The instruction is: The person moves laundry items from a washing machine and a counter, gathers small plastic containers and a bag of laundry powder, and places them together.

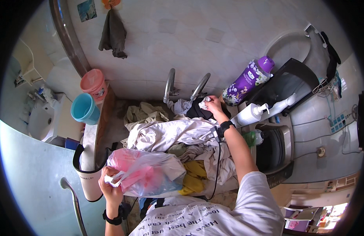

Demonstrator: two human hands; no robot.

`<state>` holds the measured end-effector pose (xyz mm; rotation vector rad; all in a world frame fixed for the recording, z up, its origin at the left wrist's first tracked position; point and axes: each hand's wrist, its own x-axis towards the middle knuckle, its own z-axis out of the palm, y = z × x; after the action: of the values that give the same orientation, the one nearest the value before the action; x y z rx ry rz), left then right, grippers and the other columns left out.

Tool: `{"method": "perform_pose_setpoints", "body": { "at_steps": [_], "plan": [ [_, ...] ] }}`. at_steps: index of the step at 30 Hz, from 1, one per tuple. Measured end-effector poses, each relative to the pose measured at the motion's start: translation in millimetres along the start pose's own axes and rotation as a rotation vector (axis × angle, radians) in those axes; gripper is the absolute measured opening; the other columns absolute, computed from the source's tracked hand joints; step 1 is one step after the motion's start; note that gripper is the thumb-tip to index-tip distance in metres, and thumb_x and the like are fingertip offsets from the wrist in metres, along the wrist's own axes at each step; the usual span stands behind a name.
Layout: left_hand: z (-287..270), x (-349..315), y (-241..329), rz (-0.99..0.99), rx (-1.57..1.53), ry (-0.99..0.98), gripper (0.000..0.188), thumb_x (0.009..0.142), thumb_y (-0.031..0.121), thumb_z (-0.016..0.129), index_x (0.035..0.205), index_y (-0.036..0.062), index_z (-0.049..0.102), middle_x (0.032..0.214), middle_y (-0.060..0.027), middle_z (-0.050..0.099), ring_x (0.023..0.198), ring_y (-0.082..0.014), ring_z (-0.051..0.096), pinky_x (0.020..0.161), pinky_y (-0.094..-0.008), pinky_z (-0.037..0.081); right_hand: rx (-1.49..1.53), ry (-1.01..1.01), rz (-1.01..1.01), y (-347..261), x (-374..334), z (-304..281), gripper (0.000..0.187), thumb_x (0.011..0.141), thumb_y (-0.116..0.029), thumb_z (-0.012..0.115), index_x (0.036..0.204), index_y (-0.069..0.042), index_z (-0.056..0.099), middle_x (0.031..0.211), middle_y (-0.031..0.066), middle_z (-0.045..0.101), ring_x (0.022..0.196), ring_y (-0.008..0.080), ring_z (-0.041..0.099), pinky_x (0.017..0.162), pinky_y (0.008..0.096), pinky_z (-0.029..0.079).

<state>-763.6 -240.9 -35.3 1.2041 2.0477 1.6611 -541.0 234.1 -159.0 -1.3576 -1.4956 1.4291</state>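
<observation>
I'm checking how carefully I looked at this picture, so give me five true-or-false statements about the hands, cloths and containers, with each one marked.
1. The left hand grips a see-through plastic bag. True.
2. The right hand holds the yellow cloth. False: it holds something small, white and crumpled; the yellow cloth lies beside the bag.
3. A dark cloth hangs against the wall. True.
4. The flowered bottle has a white cap. False: its cap is purple.
5. Both buckets are pink. False: one bucket is pink, the other light blue.
</observation>
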Motion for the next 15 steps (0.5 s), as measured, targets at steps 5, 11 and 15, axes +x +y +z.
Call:
{"method": "perform_pose_setpoints", "body": {
  "at_steps": [5,11,15],
  "plan": [
    [13,8,23,-0.077,-0.046,0.128,0.009,0.060,0.001,0.055,0.067,-0.0018,0.051,0.063,-0.0083,0.047,0.061,-0.0204,0.045,0.059,-0.0282,0.036,-0.563,0.069,-0.173,13,48,-2,0.055,0.066,-0.003,0.063,0.119,-0.002,0.047,0.104,0.0168,0.059,0.090,0.0241,0.061,0.076,0.0333,0.051],
    [11,14,26,-0.058,0.051,0.070,0.012,0.061,0.006,0.056,0.067,-0.0018,0.049,0.063,-0.0081,0.045,0.062,-0.0213,0.043,0.060,-0.0290,0.035,-0.802,-0.131,-0.112,17,67,-5,0.058,0.065,-0.013,0.065,0.119,0.000,0.049,0.109,0.0190,0.059,0.103,0.0287,0.057,0.087,0.0321,0.044],
    [12,18,30,-0.055,0.088,0.048,0.015,0.060,0.009,0.056,0.067,-0.0015,0.047,0.063,-0.0080,0.043,0.064,-0.0228,0.042,0.062,-0.0304,0.035,-0.760,-0.077,-0.151,15,57,9,0.060,0.064,-0.015,0.065,0.120,-0.001,0.047,0.111,0.0217,0.057,0.106,0.0319,0.054,0.090,0.0334,0.043]
  ]
}}
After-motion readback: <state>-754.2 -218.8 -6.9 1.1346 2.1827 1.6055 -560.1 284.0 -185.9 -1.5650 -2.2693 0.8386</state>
